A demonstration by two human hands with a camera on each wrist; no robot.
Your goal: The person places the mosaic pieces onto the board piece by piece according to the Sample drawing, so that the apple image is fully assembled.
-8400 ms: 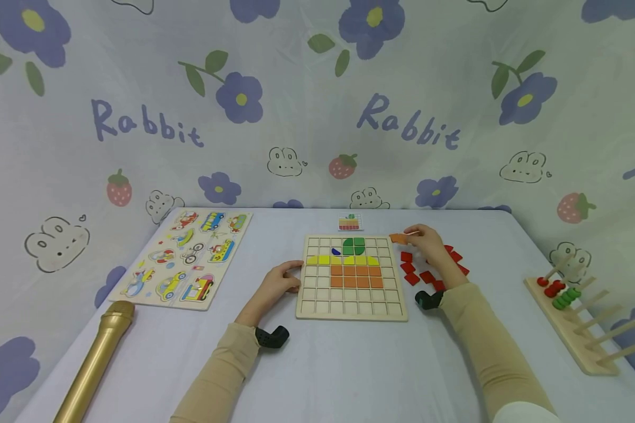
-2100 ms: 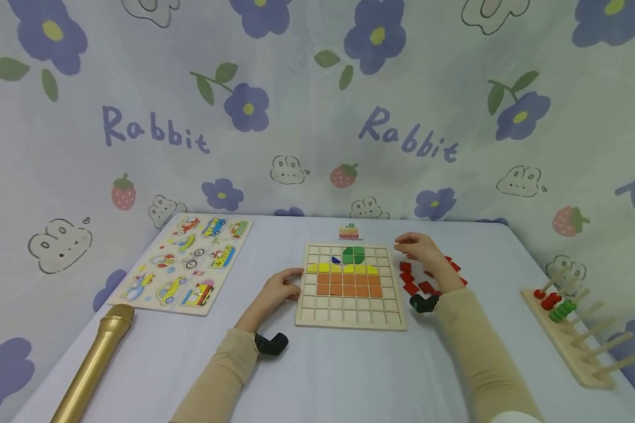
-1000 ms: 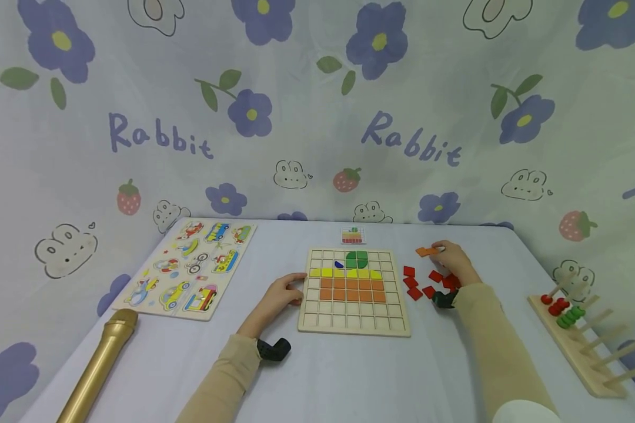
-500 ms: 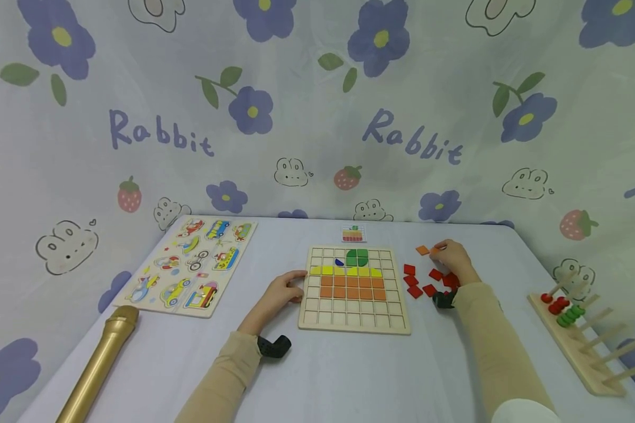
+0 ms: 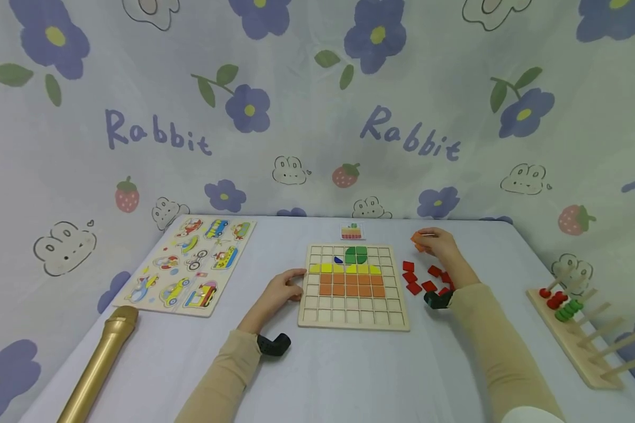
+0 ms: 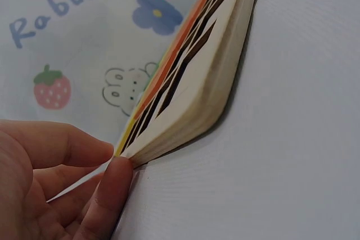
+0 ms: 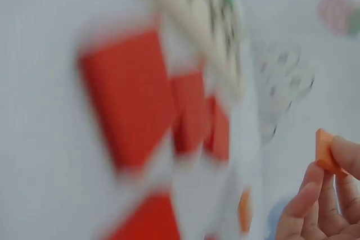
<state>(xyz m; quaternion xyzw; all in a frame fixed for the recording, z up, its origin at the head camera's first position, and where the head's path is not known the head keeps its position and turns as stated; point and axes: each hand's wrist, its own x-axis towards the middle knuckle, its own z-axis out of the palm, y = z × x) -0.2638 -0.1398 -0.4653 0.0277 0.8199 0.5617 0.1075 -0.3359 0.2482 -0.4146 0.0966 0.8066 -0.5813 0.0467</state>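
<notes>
A square wooden grid board (image 5: pixel 353 318) lies on the table, with rows of orange tiles (image 5: pixel 351 285) and yellow tiles (image 5: pixel 345 268), green pieces (image 5: pixel 356 255) and a small blue piece (image 5: pixel 338 259) in its cells. At its left edge my left hand (image 5: pixel 279 294) pinches the rim between thumb and index finger, plainly seen in the left wrist view. Beyond the board's right side my right hand (image 5: pixel 438 243) holds an orange tile (image 7: pixel 325 149) by thumb and fingertips, above the table. Another orange tile (image 7: pixel 244 211) lies on the table below it.
Several red tiles (image 5: pixel 414 288) lie scattered right of the board. Behind it is a small picture card (image 5: pixel 352 231). A vehicle puzzle (image 5: pixel 187 264) and a gold microphone (image 5: pixel 97 364) occupy the left; a peg stand with beads (image 5: pixel 574 338) is at the far right.
The right hand slid two orange tiles apart, one left on the table, and now has one lifted and moved slightly left. My left hand stays at the board's edge.
</notes>
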